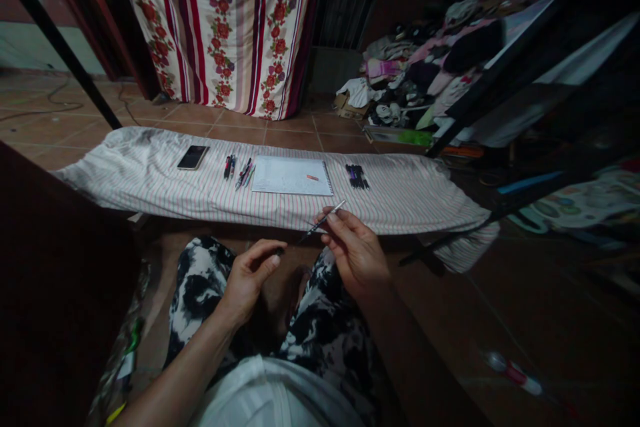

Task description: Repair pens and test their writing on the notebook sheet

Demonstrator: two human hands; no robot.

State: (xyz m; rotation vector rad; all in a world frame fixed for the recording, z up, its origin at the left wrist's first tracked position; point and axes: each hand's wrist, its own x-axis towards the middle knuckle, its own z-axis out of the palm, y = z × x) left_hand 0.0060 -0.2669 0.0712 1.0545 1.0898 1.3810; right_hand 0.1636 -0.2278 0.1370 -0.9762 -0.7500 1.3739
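Observation:
My right hand (357,250) pinches a slim pen (320,223) between thumb and fingers. The pen slants, its pale end up to the right and its thin dark end pointing down toward my left hand. My left hand (253,270) is closed in a pinch on a small dark piece (280,251), too small to identify for sure. A gap separates that piece from the pen. Both hands are above my lap, just in front of a bench with a striped cloth (215,197). On the cloth lies a spiral notebook (290,173) with a small reddish strip (313,177) on it.
Several pens (245,173) and a phone (193,157) lie left of the notebook. Another group of dark pens (357,177) is to its right. Dark slanting bars (450,120) stand at the bench's right. Behind are a floral curtain (220,27) and heaped clothes (425,67).

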